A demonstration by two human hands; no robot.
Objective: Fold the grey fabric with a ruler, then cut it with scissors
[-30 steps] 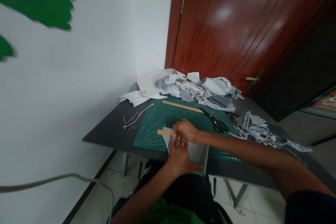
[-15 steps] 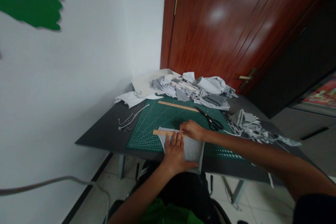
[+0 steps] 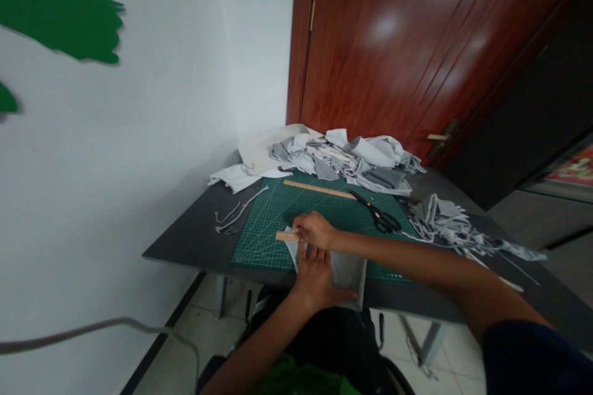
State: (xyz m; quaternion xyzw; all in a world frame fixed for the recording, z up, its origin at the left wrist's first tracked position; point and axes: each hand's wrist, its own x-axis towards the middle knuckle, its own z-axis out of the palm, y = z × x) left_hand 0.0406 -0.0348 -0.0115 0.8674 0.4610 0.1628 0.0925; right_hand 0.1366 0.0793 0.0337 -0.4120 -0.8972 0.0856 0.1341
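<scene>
A piece of grey fabric [image 3: 348,273] lies on the green cutting mat [image 3: 264,228], its near edge reaching past the table's front. Across its upper part rests a wooden ruler [image 3: 282,236], whose left end sticks out beyond the cloth. My left hand [image 3: 315,281] lies flat on the fabric, fingertips at the ruler and thumb spread to the right. Above it, my right hand [image 3: 315,231] is closed in a pinch along the ruler's upper edge. What its fingers hold is too small to make out. My right hand covers the ruler's right part.
Black scissors [image 3: 382,220] lie open-bladed on the mat beside a second wooden ruler [image 3: 319,189]. A heap of grey and white cloth [image 3: 343,157] fills the back. More grey scraps [image 3: 445,219] lie at right, and thin strips [image 3: 243,210] at left.
My right hand has slid left along the ruler, towards its left end. My left hand stays pressed on the fabric. The view has shifted slightly.
</scene>
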